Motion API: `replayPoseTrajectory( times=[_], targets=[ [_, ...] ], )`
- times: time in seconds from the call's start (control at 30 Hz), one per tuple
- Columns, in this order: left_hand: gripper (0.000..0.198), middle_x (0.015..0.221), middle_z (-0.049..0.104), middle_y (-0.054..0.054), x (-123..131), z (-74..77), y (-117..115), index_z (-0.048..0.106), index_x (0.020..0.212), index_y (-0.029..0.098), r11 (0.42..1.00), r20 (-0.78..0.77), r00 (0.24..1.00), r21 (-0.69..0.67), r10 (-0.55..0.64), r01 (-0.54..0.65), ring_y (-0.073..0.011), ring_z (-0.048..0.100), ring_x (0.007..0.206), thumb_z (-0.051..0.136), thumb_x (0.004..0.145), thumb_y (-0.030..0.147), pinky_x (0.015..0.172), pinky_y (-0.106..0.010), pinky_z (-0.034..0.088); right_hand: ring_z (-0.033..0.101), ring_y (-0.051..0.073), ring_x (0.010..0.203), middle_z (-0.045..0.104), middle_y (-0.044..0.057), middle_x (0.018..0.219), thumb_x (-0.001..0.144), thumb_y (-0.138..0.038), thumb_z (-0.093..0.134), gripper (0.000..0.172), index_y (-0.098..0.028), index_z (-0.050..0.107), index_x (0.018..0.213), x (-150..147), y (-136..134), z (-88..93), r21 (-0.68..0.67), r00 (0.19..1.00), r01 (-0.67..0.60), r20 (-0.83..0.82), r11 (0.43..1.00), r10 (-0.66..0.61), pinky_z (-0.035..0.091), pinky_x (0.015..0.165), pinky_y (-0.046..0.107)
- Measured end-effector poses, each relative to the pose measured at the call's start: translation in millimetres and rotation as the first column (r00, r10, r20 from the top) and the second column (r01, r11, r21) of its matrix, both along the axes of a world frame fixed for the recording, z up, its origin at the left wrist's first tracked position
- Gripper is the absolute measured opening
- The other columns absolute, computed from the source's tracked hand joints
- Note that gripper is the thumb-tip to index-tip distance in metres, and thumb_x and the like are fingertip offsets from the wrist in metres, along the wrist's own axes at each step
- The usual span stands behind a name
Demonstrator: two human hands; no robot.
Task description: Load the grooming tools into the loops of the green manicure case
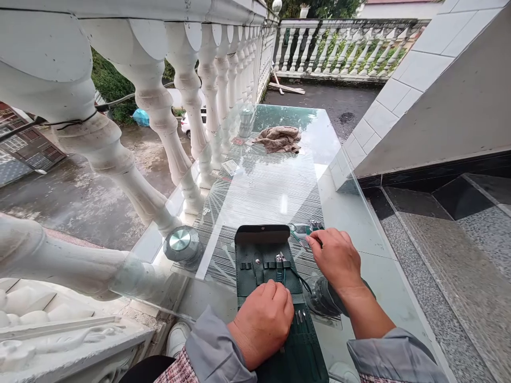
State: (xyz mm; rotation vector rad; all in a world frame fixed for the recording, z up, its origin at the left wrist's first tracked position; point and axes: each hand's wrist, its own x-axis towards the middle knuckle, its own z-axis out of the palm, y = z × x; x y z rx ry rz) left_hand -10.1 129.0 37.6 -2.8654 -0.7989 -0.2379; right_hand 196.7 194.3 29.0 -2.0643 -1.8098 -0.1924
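Note:
An open dark green case (255, 244) lies on the glass table (339, 197), its flap toward the far side. Nail clippers (280, 261) and small metal tools (300, 317) sit in its loops and slots. My left hand (265, 319) rests over the middle of the case with its fingers curled; whatever is under the fingertips is hidden. Right of the case, my right hand (333, 258) is closed in a pinch beside several small tools (313, 227) on the glass. What its fingertips hold is too small to make out.
A crumpled brown cloth (278, 139) lies at the table's far end. A small white packet (230, 167) is left of centre. Round metal-capped supports (180, 239) stand at the table's corners. White balusters (159, 106) run along the left, and stone steps (447, 255) are on the right.

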Motion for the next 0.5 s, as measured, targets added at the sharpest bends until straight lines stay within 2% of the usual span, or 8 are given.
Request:
replayPoseTrajectory(
  times=[0.1,0.27,0.5],
  targets=[
    [0.026,0.097,0.060,-0.015,-0.4,0.3,-0.6,0.056,0.108,0.002,1.000,0.002,1.000,0.002,-0.006,0.006,-0.0226,0.059,0.089,0.041,0.088,0.009,0.078,-0.034,0.048,0.046,0.023,0.083,0.061,0.006,0.081,0.081,-0.030,0.057,0.012,-0.021,0.065,0.076,-0.4,0.4,2.4,-0.080,0.998,0.040,0.047,0.996,-0.036,0.035,0.064,0.031],
    [0.026,0.099,0.060,-0.016,-1.1,0.0,-0.6,0.054,0.110,0.001,1.000,-0.001,1.000,-0.006,-0.007,0.007,-0.0227,0.059,0.091,0.041,0.089,0.009,0.081,-0.035,0.048,0.046,0.021,0.082,0.060,0.005,0.082,0.083,-0.023,0.053,0.013,-0.022,0.066,0.080,4.1,-0.5,4.8,-0.149,1.000,-0.005,0.026,0.989,0.009,0.036,0.063,0.030],
    [0.026,0.099,0.061,-0.017,-0.5,-1.3,-1.4,0.055,0.109,0.001,1.000,0.010,1.000,0.012,-0.010,0.010,-0.0229,0.059,0.091,0.042,0.088,0.009,0.081,-0.035,0.048,0.046,0.022,0.082,0.059,0.006,0.082,0.082,-0.024,0.051,0.014,-0.022,0.064,0.077,4.4,0.7,2.6,-0.126,0.999,-0.039,-0.034,0.991,0.035,0.037,0.065,0.032]
  ],
)
